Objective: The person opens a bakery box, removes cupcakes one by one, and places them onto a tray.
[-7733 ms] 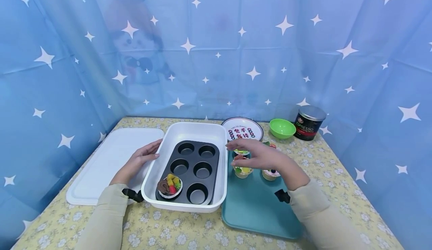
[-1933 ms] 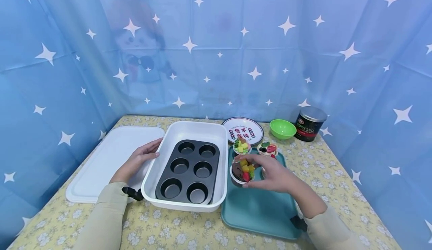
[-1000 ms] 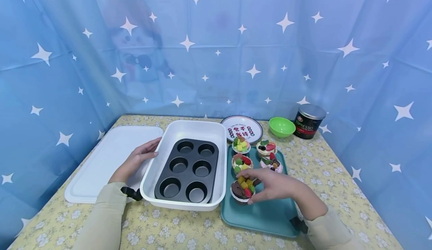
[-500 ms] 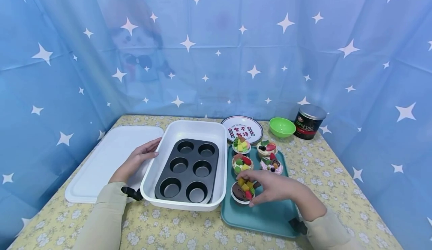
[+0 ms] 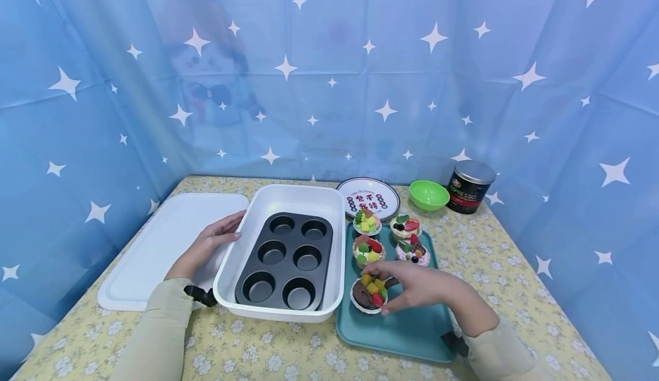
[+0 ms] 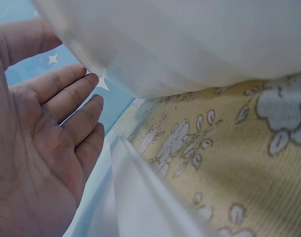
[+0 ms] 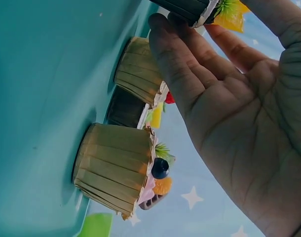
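Note:
My right hand point(image 5: 423, 284) holds a chocolate cupcake point(image 5: 363, 296) with fruit on top, between thumb and fingers, at the left side of the teal tray point(image 5: 407, 329). In the right wrist view, fingertips meet the dark wrapper point(image 7: 187, 10) of that cupcake. Several other fruit-topped cupcakes stand behind it, among them a pink one point(image 5: 421, 254). My left hand point(image 5: 208, 245) touches the left rim of the white rectangular basin point(image 5: 234, 298), its fingers fairly straight against the outer wall in the left wrist view. Inside the basin lies a black muffin pan point(image 5: 289, 260), its cups bare.
A white lid-like board point(image 5: 159, 249) lies left of the basin. At the back are a printed plate point(image 5: 355, 185), a green bowl point(image 5: 429, 195) and a black espresso tin point(image 5: 468, 189). Flowered cloth covers the table; a starry blue curtain surrounds it.
The chocolate cupcake was in the muffin pan's front left cup; my right hand has carried it to the teal tray, then forward on it. Over the last second it barely moves. Left hand stays.

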A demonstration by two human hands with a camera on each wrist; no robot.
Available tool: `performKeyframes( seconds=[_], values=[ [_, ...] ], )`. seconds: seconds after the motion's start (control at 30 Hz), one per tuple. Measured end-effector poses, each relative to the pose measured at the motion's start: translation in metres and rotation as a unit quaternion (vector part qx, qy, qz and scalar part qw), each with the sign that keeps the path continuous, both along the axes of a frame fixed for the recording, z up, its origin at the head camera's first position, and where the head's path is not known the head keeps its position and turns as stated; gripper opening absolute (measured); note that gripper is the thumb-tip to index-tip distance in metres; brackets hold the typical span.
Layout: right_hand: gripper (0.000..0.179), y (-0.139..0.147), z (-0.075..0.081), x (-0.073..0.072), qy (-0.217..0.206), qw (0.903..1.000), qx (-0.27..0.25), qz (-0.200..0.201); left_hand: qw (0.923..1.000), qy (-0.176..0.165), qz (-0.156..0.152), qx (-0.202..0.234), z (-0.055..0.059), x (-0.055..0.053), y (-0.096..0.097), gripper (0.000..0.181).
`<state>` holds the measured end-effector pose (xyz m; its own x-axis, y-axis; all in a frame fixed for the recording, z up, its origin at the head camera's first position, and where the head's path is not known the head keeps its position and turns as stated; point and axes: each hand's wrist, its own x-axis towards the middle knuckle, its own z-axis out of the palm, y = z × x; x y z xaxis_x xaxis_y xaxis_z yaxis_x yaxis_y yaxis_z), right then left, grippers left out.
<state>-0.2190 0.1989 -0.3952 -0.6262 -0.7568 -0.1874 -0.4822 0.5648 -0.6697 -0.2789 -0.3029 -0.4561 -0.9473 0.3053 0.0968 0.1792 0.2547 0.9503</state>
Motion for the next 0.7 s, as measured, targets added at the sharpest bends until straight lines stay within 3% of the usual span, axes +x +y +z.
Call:
performKeyframes(
  seconds=[0.27,0.37,0.57,0.7],
  values=[
    [0.076,0.005,0.001,0.001,-0.01,0.9999,0.006,-0.012,1.0,-0.002,0.004,-0.005,0.0,-0.003,0.006,0.062],
    [0.077,0.007,0.004,0.0,-0.024,0.9996,-0.003,-0.016,0.9995,-0.013,0.026,-0.015,0.001,-0.004,0.01,0.062],
    [0.064,0.013,0.015,-0.008,-0.05,0.9976,-0.046,-0.011,0.9935,-0.007,0.076,-0.084,0.007,-0.003,0.015,0.067],
    [0.055,0.017,0.025,-0.019,-0.027,0.9967,-0.077,-0.005,0.9836,0.024,0.109,-0.141,0.021,0.001,0.012,0.07]
  ],
)
